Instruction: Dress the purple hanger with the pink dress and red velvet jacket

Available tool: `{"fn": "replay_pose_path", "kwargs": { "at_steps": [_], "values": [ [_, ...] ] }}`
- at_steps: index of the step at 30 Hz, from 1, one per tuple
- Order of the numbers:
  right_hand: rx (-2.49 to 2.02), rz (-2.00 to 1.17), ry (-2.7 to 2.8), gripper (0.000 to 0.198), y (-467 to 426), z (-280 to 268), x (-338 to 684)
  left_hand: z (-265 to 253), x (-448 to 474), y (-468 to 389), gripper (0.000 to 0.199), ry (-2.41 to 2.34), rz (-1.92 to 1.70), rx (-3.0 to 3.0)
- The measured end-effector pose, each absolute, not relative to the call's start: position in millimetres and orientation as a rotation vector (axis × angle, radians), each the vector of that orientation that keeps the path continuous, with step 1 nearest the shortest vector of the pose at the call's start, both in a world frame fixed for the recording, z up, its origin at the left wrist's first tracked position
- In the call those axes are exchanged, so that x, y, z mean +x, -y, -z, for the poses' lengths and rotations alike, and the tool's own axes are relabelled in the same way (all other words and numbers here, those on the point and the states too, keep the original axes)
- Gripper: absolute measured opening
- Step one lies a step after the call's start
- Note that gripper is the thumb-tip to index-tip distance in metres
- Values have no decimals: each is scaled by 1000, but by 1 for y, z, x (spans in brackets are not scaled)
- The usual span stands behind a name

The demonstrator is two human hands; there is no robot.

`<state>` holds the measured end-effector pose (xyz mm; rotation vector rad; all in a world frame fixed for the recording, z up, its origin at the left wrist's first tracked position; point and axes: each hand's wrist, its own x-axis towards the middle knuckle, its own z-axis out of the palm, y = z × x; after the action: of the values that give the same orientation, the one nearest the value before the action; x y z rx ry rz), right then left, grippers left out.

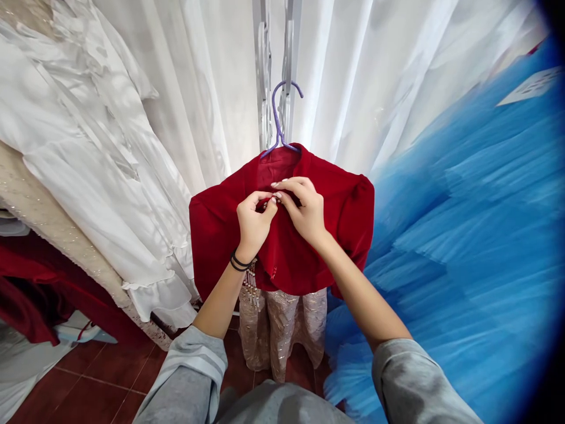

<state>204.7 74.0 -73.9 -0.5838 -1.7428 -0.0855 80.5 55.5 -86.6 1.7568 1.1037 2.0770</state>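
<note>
Head view: both bare hands meet at the upper front of a red jacket, just below its neckline. The left hand [256,222] pinches some small beads [265,205] between thumb and forefinger. The right hand [304,209] comes in from the other side, its thumb and forefinger close together at the same beads; whether they grip anything, I cannot tell. Two black bands [241,261] circle the left wrist, and a beaded fringe [251,287] hangs just beneath it. Both sleeves [188,374] are grey and end near the elbows.

The red jacket [291,253] hangs on a purple hanger [276,118], whose hook stands in front of pale metal bars [263,70]; from this angle I cannot tell what it is hooked on. Below the jacket's hem falls a pinkish, shiny garment [282,324], reaching down toward the red tiled floor [101,377].

To the left hang white dresses [128,171], with cream sparkly cloth [75,235] beside them and dark red clothes [57,294] lower down. To the right spreads a large blue ruffled skirt [463,253], with a white card [529,87] near its top. Behind everything, white curtains [353,76] fall in long folds.
</note>
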Motion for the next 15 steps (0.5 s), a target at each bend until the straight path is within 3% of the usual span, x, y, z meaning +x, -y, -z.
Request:
{"fn": "replay_pose_path", "kwargs": {
  "at_steps": [6, 15],
  "values": [
    [-725, 470, 2170, 31, -56, 46, 236, 85, 85, -43, 3, -1349, -2017, 1946],
    [-739, 623, 2283, 36, -46, 39, 235, 80, 85, -34, 6, -1439, -1893, 2047]
  ]
}}
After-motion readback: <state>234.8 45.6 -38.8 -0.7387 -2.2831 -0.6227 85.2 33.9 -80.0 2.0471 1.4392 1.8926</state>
